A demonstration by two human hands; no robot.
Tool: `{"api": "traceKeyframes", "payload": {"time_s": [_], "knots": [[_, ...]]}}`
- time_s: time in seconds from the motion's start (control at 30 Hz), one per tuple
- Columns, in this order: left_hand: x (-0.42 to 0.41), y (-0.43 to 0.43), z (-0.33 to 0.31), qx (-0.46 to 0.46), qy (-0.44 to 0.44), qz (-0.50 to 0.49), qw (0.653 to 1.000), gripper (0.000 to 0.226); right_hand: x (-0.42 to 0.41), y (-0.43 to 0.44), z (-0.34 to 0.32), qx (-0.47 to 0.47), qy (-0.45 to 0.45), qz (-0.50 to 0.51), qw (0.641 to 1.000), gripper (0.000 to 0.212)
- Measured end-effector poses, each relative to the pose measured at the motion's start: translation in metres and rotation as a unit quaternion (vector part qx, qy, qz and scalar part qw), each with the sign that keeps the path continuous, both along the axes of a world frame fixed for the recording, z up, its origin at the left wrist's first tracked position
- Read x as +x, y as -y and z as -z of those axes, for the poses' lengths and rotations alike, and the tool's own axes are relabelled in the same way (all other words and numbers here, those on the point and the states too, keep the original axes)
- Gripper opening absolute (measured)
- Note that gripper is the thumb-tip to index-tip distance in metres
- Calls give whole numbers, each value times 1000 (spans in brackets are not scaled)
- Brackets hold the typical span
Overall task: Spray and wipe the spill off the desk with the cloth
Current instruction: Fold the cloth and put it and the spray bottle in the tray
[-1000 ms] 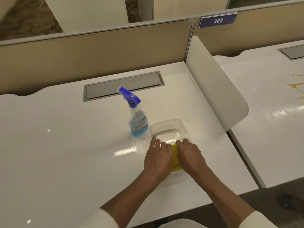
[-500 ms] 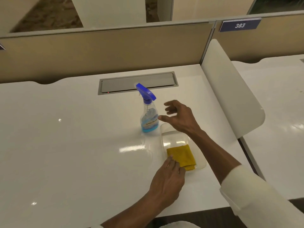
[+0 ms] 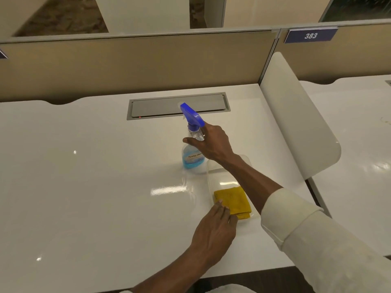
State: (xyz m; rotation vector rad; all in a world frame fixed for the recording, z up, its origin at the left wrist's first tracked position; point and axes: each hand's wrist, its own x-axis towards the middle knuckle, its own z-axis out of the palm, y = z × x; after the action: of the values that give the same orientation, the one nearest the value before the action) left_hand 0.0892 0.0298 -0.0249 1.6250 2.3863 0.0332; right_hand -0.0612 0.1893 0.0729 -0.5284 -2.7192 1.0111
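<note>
A clear spray bottle (image 3: 192, 159) with a blue trigger head and blue liquid stands upright on the white desk (image 3: 95, 176). My right hand (image 3: 213, 144) wraps its neck, thumb across the front and fingers behind. Just right of the bottle lies a clear plastic tray (image 3: 211, 178) with a folded yellow cloth (image 3: 234, 199) in its near half. My left hand (image 3: 213, 231) rests flat, fingertips touching the cloth's near left corner, gripping nothing. No spill shows on this desk; a faint mark (image 3: 385, 121) sits at the right edge on the neighbouring desk.
A grey cable hatch (image 3: 179, 105) is set into the desk behind the bottle. A tan partition (image 3: 127, 64) closes the back. A curved white divider (image 3: 296, 123) separates this desk from the neighbouring desk (image 3: 359, 166). A blue sign 383 (image 3: 310, 35) hangs on the partition.
My right hand left the cloth and reached forward and left to the bottle's neck. My left hand stayed at the cloth's corner. The view shifted left, away from the neighbouring desk.
</note>
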Motion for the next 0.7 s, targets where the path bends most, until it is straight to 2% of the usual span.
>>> {"api": "traceKeyframes", "payload": {"time_s": [0.17,0.33,0.47,0.7], "knots": [[1,1,1,27,-15,3,1000,56,20,-9,-32,16,-101,43,994,54],[2,0,-1,27,-15,7,999,57,53,-28,-67,16,-169,59,984,61],[3,0,-1,32,-38,2,999,52,81,-38,-70,11,-165,89,982,55],[4,-3,-4,37,-25,-11,999,56,111,-34,-30,4,-87,123,989,60]]}}
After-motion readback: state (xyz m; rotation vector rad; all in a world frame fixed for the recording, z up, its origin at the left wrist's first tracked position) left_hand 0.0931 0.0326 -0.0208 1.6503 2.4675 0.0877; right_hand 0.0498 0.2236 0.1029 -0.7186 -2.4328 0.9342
